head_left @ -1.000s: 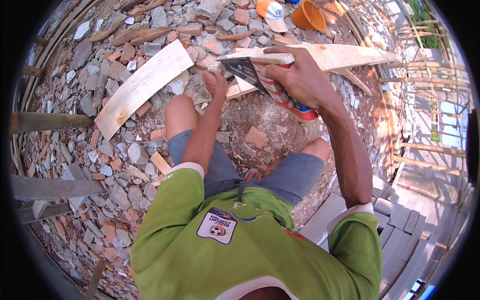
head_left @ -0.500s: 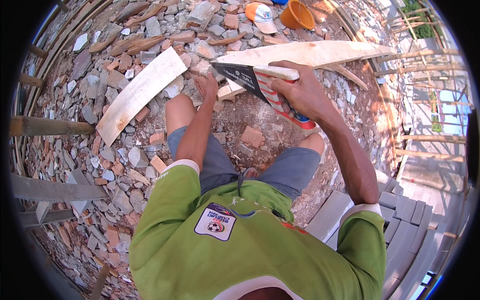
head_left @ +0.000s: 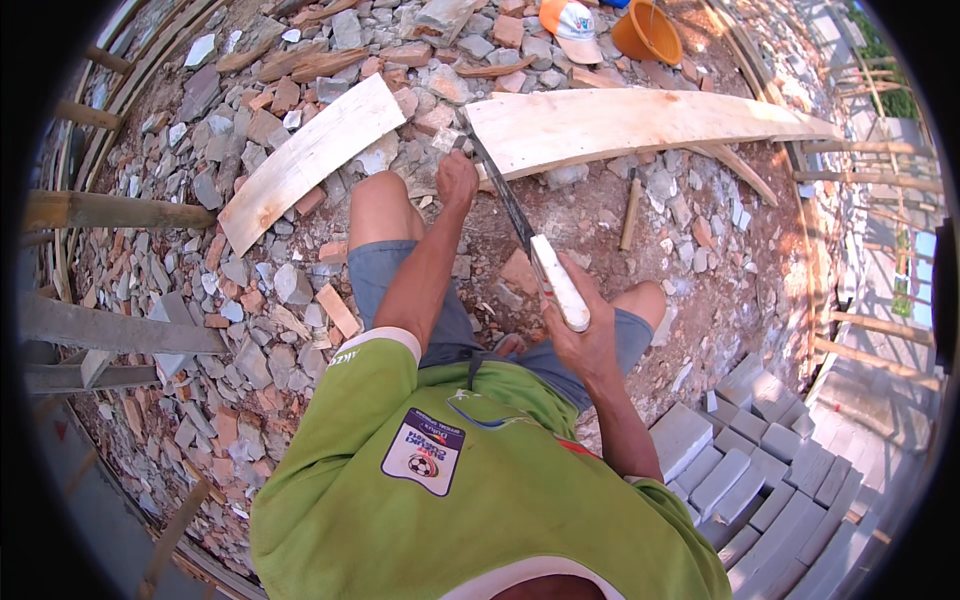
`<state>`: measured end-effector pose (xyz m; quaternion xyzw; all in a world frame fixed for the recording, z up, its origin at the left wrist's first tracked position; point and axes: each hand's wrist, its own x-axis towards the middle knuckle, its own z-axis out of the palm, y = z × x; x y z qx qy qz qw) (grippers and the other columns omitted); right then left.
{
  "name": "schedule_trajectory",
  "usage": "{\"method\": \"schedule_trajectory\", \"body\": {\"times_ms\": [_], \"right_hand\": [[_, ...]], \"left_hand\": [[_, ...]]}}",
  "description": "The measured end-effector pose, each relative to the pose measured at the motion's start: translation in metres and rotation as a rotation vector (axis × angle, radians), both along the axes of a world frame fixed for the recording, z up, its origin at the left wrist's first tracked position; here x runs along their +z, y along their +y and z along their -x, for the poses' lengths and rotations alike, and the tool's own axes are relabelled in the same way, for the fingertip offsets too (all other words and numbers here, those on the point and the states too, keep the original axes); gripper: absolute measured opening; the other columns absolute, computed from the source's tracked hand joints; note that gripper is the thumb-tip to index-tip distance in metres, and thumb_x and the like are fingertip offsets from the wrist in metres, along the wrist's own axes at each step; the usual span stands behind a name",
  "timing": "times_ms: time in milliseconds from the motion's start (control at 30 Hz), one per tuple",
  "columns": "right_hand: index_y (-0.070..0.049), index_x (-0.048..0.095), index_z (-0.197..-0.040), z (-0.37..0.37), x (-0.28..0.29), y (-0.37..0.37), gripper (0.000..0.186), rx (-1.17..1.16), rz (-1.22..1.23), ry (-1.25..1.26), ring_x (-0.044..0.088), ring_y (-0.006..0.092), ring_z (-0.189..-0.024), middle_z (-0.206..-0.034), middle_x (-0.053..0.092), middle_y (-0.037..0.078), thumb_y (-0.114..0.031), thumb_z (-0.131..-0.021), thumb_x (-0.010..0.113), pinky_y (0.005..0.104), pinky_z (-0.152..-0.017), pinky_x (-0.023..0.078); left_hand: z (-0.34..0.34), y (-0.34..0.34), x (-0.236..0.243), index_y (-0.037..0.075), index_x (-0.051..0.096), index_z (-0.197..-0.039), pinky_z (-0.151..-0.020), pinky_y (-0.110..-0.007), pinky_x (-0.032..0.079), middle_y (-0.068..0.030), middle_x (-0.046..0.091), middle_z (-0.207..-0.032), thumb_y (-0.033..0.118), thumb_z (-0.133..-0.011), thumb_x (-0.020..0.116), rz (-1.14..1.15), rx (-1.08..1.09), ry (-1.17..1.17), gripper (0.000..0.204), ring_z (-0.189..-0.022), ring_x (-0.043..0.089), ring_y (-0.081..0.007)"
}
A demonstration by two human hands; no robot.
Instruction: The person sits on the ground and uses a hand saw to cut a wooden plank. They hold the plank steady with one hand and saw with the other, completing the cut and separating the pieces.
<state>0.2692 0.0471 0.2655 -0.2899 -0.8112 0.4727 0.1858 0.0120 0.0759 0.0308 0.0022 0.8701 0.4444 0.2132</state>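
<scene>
My right hand (head_left: 583,325) is wrapped round the white handle of a handsaw (head_left: 513,208). Seen nearly edge-on, its dark blade slants away to the far left, and its tip lies by the left end of a long pale board (head_left: 620,125). Just left of the blade, my left hand (head_left: 457,180) is closed in a fist. A small dark flat piece (head_left: 459,144) sticks out above its fingers; its kind is unclear. Farther left, a shorter pale board (head_left: 312,165) lies on the rubble.
Broken brick and stone rubble (head_left: 255,330) covers the ground. A hammer (head_left: 631,212) lies right of the saw. Beyond the long board are a cap (head_left: 572,28) and an orange bucket (head_left: 645,35). Grey blocks (head_left: 740,480) are stacked at near right; timber poles (head_left: 120,210) jut in from the left.
My right hand has brought the saw nearer to me and turned its blade edge-on. My left hand, earlier with fingers extended near the blade, has closed into a fist. The view has shifted left.
</scene>
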Motion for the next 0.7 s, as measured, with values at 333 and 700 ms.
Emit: {"method": "schedule_trajectory", "body": {"times_ms": [333,700], "right_hand": [[0.001,0.050,-0.140,0.030,-0.043,0.001,0.056,-0.063,0.137,0.011,0.062,0.0113,-0.085,-0.099,0.068,0.012,0.002,-0.086,0.064,0.0261,-0.075,0.051],[-0.001,0.049,-0.141,0.043,-0.055,0.011,0.061,-0.012,0.105,0.049,0.064,0.0170,-0.077,-0.099,0.069,0.015,0.002,-0.082,0.064,0.0287,-0.070,0.051]], "left_hand": [[0.000,-0.008,-0.010,-0.005,0.061,-0.102,-0.091,-0.056,0.046,-0.0328,0.064,-0.107,0.026,-0.092,0.045,0.077,-0.132,0.196,0.036,-0.102,0.060,-0.0517],[0.004,-0.003,-0.042,-0.004,0.054,-0.100,-0.088,-0.057,0.044,-0.0331,0.061,-0.105,0.028,-0.094,0.042,-0.046,-0.097,0.216,0.034,-0.099,0.059,-0.0513]]}}
